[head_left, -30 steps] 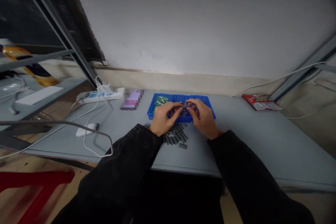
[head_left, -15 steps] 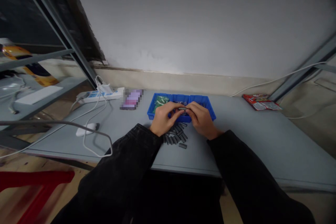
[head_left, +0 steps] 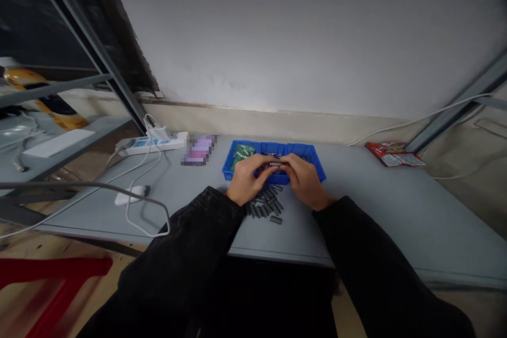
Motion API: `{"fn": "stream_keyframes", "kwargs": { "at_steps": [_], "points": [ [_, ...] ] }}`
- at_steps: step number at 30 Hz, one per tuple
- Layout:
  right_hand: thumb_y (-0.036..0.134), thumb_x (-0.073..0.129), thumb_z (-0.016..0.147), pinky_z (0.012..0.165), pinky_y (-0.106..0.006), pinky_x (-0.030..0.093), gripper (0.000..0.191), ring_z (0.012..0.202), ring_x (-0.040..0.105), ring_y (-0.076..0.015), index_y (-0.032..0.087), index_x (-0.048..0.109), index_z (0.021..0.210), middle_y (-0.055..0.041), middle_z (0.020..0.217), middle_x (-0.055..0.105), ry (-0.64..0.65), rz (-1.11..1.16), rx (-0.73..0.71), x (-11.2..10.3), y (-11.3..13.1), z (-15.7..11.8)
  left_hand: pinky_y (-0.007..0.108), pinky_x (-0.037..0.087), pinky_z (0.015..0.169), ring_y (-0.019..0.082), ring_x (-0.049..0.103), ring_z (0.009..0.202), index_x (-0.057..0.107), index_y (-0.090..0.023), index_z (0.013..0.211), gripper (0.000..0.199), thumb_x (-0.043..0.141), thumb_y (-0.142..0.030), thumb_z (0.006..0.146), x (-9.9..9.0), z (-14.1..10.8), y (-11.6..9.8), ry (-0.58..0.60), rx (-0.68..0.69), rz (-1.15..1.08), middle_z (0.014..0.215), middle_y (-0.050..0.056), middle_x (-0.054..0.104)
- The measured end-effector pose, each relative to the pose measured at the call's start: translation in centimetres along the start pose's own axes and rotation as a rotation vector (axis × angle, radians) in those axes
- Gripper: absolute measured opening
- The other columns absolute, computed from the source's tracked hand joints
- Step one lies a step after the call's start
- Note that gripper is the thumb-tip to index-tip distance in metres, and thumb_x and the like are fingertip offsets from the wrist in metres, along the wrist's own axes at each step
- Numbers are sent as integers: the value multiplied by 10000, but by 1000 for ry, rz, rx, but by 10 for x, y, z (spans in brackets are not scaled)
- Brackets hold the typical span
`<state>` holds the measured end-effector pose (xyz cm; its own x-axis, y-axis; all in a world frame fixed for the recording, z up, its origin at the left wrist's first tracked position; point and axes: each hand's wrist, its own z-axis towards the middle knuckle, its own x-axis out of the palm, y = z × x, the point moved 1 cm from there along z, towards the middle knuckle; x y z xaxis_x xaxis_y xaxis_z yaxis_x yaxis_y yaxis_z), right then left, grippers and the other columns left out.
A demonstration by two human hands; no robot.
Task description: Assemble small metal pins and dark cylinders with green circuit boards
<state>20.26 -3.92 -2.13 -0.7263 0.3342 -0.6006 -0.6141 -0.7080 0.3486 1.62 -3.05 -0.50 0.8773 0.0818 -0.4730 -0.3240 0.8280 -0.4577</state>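
Observation:
Over the front of a blue divided tray (head_left: 273,180), my left hand (head_left: 249,178) and my right hand (head_left: 304,179) meet, fingertips pinched on the two ends of a small dark grey cylinder (head_left: 276,164). Its finer detail is too small to make out. Green and silvery small pieces (head_left: 242,152) fill the tray's left compartment. Thin metal parts show in the middle one, and the right compartment is mostly behind my right hand. Below my hands, several short dark grey cylinders (head_left: 269,203) lie heaped on the table, a single one nearest me.
A pixelated purple phone-like object (head_left: 199,150) lies left of the tray, beside a white power strip (head_left: 154,143) with cables. A white adapter (head_left: 130,195) sits at left. A red packet (head_left: 394,153) rests at the back right. A red stool (head_left: 55,272) stands at lower left.
Both hands stay in the same place over the tray. My right fingers have shifted slightly around the small cylinder.

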Motion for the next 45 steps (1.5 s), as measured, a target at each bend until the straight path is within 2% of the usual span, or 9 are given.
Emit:
{"fn": "stream_keyframes", "kwargs": {
  "at_steps": [4, 8, 13, 23, 28, 31, 38, 42, 45],
  "points": [
    [290, 399, 1038, 824, -328, 510, 222, 933, 649, -199, 225, 607, 1079, -61, 995, 678, 19, 19, -13, 0, 1, 0, 270, 552, 721, 125, 647, 751, 705, -155, 1040, 185, 633, -295, 942, 0, 0, 1, -25, -1, -4, 963, 66, 736],
    [291, 506, 996, 814, -333, 523, 197, 904, 662, -199, 236, 563, 1176, -54, 1032, 689, -7, 26, 40, 0, 1, -2, 260, 552, 705, 117, 647, 744, 703, -159, 1042, 179, 632, -290, 944, 0, -1, 3, -35, -19, -8, 966, 60, 734],
    [259, 477, 1000, 775, -314, 509, 136, 868, 650, -188, 228, 591, 1067, -44, 960, 674, -13, 10, 34, 0, 2, -1, 265, 544, 696, 119, 634, 727, 694, -147, 1044, 196, 625, -302, 947, 1, 0, 2, -14, 0, -6, 966, 72, 728],
    [290, 401, 1035, 783, -315, 486, 208, 886, 642, -192, 226, 599, 1045, -54, 945, 661, -19, 6, 10, -2, 2, 1, 243, 517, 665, 104, 592, 710, 677, -149, 1048, 170, 642, -271, 935, 1, 0, 1, -20, 11, -11, 961, 58, 703],
    [278, 499, 998, 789, -304, 493, 184, 862, 643, -177, 219, 560, 1162, -50, 1023, 662, -11, 33, 41, -2, 3, 0, 236, 520, 664, 99, 594, 708, 674, -146, 1052, 170, 625, -270, 946, 1, -1, 3, -27, -4, -5, 959, 55, 702],
    [261, 518, 983, 755, -296, 488, 135, 804, 628, -167, 224, 565, 1104, -37, 982, 656, -18, 30, 48, -2, 3, 0, 234, 523, 667, 103, 603, 725, 674, -146, 1058, 176, 628, -273, 945, 2, -1, 3, -15, 1, -2, 968, 61, 704],
    [271, 468, 1008, 780, -303, 474, 134, 873, 615, -181, 226, 583, 1059, -42, 966, 639, -29, 7, 26, -4, 2, 2, 238, 525, 664, 115, 627, 757, 682, -144, 1035, 163, 628, -268, 944, 1, -1, 2, -46, -3, -15, 957, 63, 712],
    [289, 435, 1022, 819, -319, 468, 178, 910, 613, -189, 217, 598, 1016, -50, 962, 638, -82, 7, 36, -11, 0, 4, 233, 525, 687, 112, 645, 778, 695, -149, 977, 116, 618, -231, 948, -1, 1, 1, -110, -16, 16, 923, 47, 723],
    [305, 430, 1017, 814, -339, 454, 210, 897, 609, -201, 216, 615, 974, -54, 945, 649, -165, -59, 116, -17, -7, 6, 229, 526, 667, 107, 645, 743, 702, -149, 966, 122, 625, -241, 945, -2, 1, 1, -107, -24, 18, 921, 48, 734]
  ]
}}
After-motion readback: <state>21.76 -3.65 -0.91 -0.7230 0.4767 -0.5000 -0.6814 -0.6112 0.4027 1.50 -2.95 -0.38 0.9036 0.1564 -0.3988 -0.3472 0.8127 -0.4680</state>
